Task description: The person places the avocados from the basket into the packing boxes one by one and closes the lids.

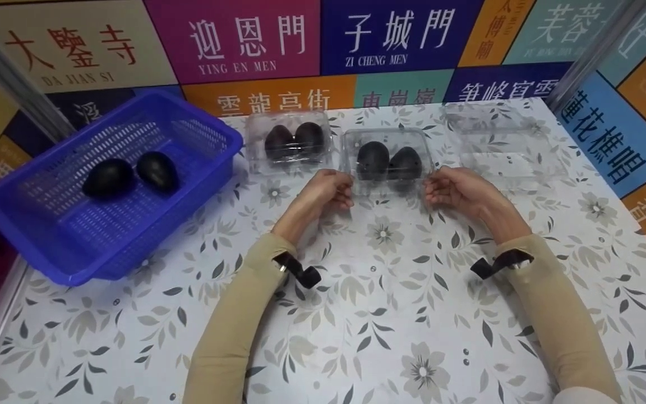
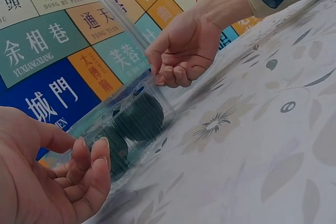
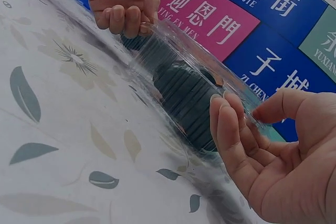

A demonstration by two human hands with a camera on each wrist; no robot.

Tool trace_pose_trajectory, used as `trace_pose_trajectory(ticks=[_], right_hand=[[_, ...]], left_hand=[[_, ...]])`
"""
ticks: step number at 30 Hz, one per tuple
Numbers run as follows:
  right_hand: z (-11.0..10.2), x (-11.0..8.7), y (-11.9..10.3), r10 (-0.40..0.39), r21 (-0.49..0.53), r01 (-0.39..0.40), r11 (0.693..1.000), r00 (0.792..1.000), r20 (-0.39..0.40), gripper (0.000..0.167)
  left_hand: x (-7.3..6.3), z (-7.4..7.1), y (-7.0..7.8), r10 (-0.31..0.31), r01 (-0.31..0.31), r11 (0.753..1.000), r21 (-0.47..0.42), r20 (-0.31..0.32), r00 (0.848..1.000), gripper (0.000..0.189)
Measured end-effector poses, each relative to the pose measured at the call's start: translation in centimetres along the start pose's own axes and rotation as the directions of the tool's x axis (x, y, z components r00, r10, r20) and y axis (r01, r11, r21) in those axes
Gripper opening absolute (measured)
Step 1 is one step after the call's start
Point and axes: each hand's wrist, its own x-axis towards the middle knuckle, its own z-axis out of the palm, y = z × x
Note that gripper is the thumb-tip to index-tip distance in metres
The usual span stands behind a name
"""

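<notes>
A clear plastic clamshell box [image 1: 388,133] stands on the table between my hands, its lid down over two dark avocados [image 1: 373,160]. At its left front corner my left hand [image 1: 327,189] pinches the edge between thumb and forefinger. My right hand [image 1: 458,192] pinches the opposite edge at the right. Both wrist views show thumb and fingertips meeting at the thin plastic rim [image 3: 251,121], the other fingers loosely curled below. Through the ribbed wall the avocados [image 2: 144,118] lie side by side.
A blue basket [image 1: 188,205] at the left holds two dark avocados [image 1: 109,178]. Behind my left hand stands another clear box [image 1: 289,116] with two avocados inside. A see-through plastic box [image 1: 511,154] sits at the back right. Printed panels [image 1: 233,39] wall the table's back.
</notes>
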Motion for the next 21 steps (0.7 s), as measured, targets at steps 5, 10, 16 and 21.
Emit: trace_pose_trajectory(ticks=[5, 10, 16, 21], right_hand=[[-0.1, 0.3, -0.2, 0.005, 0.038, -0.004, 0.999, 1.0, -0.026, 0.022], [-0.2, 0.9, -0.3, 0.002, 0.058, 0.0, 0.998, 0.999, -0.037, 0.018], [-0.1, 1.8, -0.8, -0.016, 0.039, 0.021, 0.999, 0.994, -0.109, 0.015], [-0.1, 2.5, -1.0, -0.031, 0.037, 0.037, 0.999, 0.989, -0.148, 0.013]], left_hand=[[0.5, 0.2, 0.1, -0.006, 0.006, 1.0, -0.011, -0.019, 1.0, 0.007], [1.1, 0.4, 0.0, 0.009, -0.011, 0.999, -0.04, -0.058, 0.998, 0.007], [1.7, 0.7, 0.0, 0.026, -0.032, 0.998, -0.054, -0.095, 0.995, 0.013], [2.5, 1.0, 0.1, 0.024, -0.035, 0.994, -0.1, -0.113, 0.993, 0.019]])
